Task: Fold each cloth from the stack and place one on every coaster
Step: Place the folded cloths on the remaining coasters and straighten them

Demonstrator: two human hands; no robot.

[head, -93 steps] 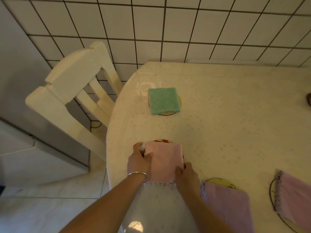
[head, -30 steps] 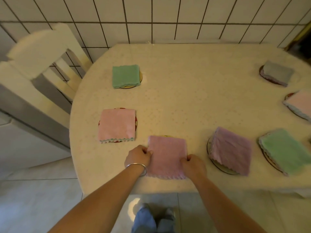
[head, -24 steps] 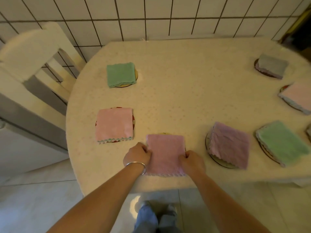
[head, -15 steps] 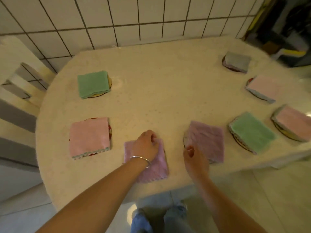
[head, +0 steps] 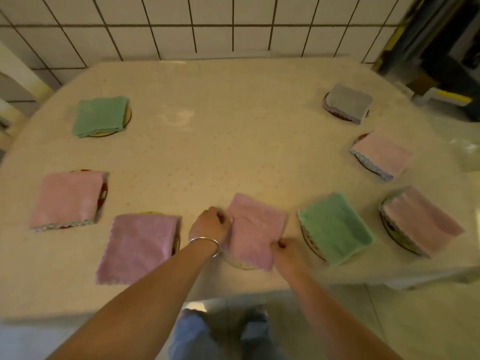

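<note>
Head view: we saw both hands on the mauve cloth [head: 255, 229] lying on a coaster [head: 240, 265] at the near desk [head: 220, 141] edge. Left hand [head: 211, 226] gripped its left edge with curled fingers, bracelet [head: 205, 244] on the wrist; right hand [head: 287, 253] pinched its near right corner. Seven other folded cloths sat on coasters around it: purple cloth [head: 139, 246] just left, green cloth [head: 335, 228] just right, pink cloth [head: 67, 198] further left.
</note>
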